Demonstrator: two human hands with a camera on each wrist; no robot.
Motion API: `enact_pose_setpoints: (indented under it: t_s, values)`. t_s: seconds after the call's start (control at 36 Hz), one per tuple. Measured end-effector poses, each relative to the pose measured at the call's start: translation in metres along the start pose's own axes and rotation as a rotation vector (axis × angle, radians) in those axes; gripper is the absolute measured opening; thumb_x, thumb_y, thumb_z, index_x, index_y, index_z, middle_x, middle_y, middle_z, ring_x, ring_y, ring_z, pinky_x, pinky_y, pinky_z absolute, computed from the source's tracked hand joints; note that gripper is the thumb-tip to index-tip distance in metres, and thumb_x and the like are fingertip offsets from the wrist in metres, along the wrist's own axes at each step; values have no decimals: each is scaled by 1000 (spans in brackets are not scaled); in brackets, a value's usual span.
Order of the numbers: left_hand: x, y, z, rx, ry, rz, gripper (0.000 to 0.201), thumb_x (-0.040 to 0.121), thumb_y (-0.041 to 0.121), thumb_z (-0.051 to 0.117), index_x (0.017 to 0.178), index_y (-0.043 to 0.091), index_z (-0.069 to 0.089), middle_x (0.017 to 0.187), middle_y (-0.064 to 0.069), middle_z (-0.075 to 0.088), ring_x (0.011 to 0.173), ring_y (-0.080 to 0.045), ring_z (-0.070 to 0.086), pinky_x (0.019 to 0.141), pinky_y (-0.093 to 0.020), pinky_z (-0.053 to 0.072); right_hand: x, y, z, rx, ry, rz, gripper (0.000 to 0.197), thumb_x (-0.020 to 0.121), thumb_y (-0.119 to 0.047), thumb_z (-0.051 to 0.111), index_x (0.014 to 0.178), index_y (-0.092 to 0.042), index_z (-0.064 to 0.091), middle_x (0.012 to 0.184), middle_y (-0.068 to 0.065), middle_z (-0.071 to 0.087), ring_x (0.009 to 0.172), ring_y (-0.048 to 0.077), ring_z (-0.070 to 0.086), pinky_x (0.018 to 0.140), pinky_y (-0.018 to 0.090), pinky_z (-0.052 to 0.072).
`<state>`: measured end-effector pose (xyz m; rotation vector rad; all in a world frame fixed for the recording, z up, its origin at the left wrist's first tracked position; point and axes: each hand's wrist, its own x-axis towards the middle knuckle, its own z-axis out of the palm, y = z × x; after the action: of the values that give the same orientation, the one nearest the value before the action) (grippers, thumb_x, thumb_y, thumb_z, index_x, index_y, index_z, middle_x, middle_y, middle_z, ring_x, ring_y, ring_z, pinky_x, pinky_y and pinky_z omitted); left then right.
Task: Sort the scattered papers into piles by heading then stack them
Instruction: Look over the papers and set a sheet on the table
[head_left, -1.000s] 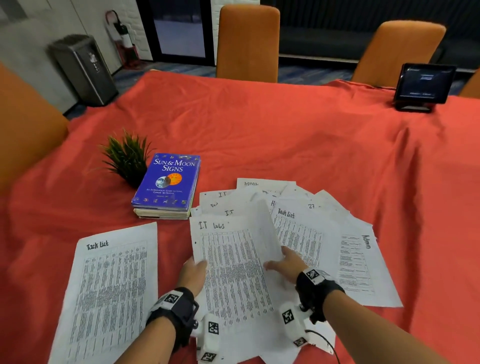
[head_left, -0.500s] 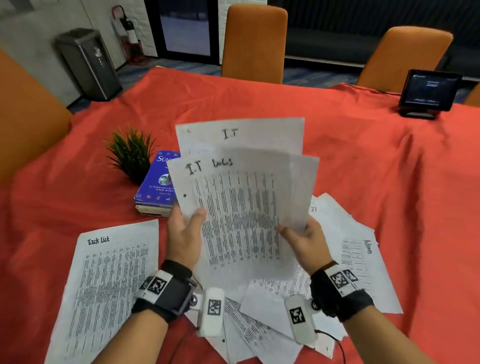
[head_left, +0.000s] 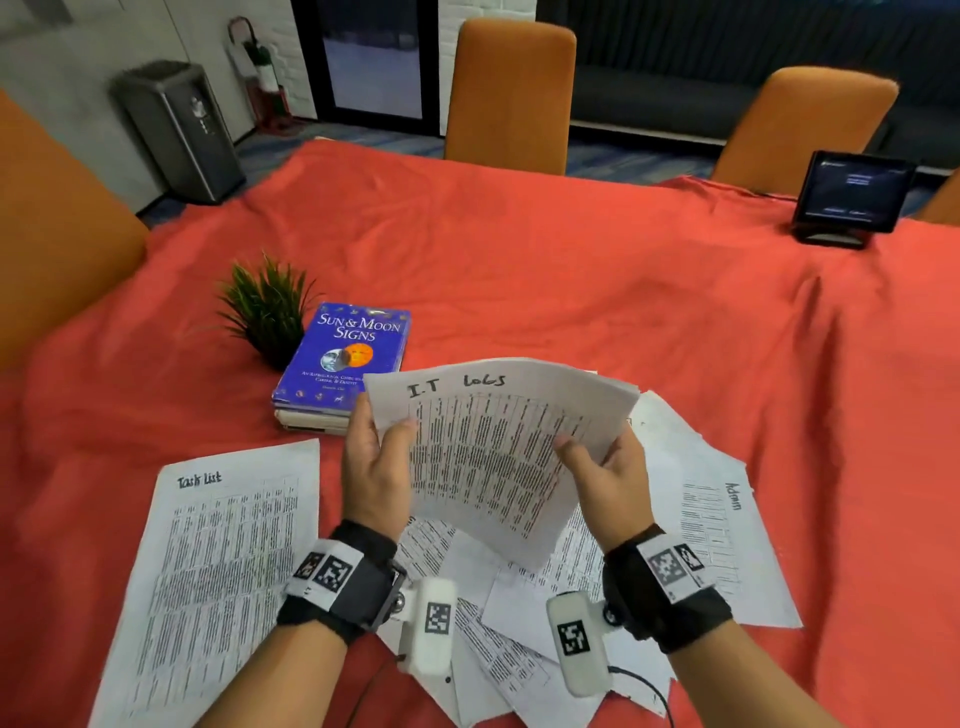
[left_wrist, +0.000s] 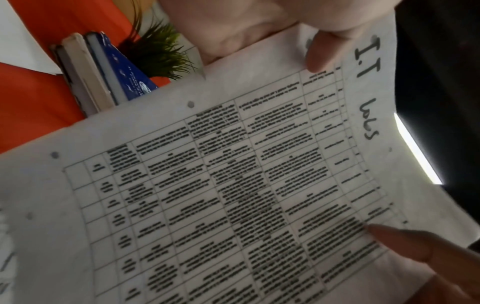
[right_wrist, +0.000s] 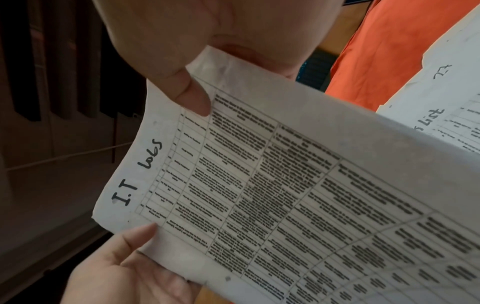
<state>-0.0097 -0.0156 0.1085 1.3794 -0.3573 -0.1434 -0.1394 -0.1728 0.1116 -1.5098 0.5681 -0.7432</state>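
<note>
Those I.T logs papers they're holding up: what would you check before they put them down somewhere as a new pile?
1. Both hands grip the I.T logs sheets: left hand and right hand pinch opposite edges. Ok.
2. Heading readable: ok.
3. Every held sheet shares that heading: cannot tell, back sheets hidden.
4. Edges squared: not ok, they fan out.
5. Separate from the Task list sheet: ok.
6. Bare tablecloth free for a pile: ok.

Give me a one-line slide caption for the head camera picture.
Both hands, left and right, hold up I.T Logs sheets above scattered papers on a red tablecloth.
</note>
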Motion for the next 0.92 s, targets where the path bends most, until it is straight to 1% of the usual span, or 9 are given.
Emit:
enact_pose_setpoints:
  t_s: [0.11,0.22,0.31,0.36,0.47,0.61,0.75,0.83,0.92]
  values:
    - [-1,-2,-2,-10,31,-27,32,83,13,49,111,21,61,105,4,71,103,-16,64,96,-36,48,-2,0,8,-21,25,-22,22,82,-17,56,99,-7,65,89,0,74,84,15,70,70,25,54]
    - [-1,-1,-5,-45,45,8,42,85,14,48,127,8,54,113,4,69,106,-12,63,93,-25,47,-2,-11,10,37,38,-77,13,84,-16,54,91,-10,63,79,-8,72,76,10,68,65,23,54]
    - [-4,-9,-9,-13,3,1,35,86,14,48,120,21,54,108,17,70,104,-2,63,88,-14,46,-3,-4,11,22,40,-26,14,84,-17,53,91,-11,64,83,-4,72,81,17,68,70,33,58]
    - [-9,-25,-15,76,-45,-53,27,86,21,51,112,29,57,106,18,70,100,-1,64,87,-16,47,-6,9,11,-12,49,40,15,86,-14,53,93,-15,66,90,-2,73,88,19,69,77,41,57]
    - [-21,-62,-31,251,-126,-142,21,86,48,50,95,30,56,92,5,65,84,-7,58,82,-35,48,-12,26,9,-16,71,125,34,92,2,49,101,-26,66,97,-13,74,93,7,68,79,28,54]
    - [-12,-55,-50,327,-25,-127,12,102,24,43,100,24,55,90,6,64,77,5,56,72,-14,44,-8,27,10,42,40,172,23,91,2,53,108,-13,58,102,0,69,90,6,67,76,22,54]
    - [12,-43,-118,507,179,-198,15,102,26,42,98,30,56,92,7,64,83,-12,58,74,-27,44,-11,47,1,-20,35,302,16,93,-6,54,102,-18,59,104,14,67,94,25,63,78,35,48]
    - [17,-46,-177,664,233,-350,25,101,22,42,116,13,60,107,-4,64,98,-23,58,83,-33,45,-22,69,-12,-123,26,376,14,94,-7,53,104,-14,60,104,16,67,95,30,63,74,35,48]
    - [16,-59,-238,760,275,-514,22,95,20,50,108,9,64,111,-12,68,98,-28,62,89,-38,49,-32,94,-27,-196,27,440,14,92,-7,56,104,-11,61,101,16,68,86,25,64,68,34,47]
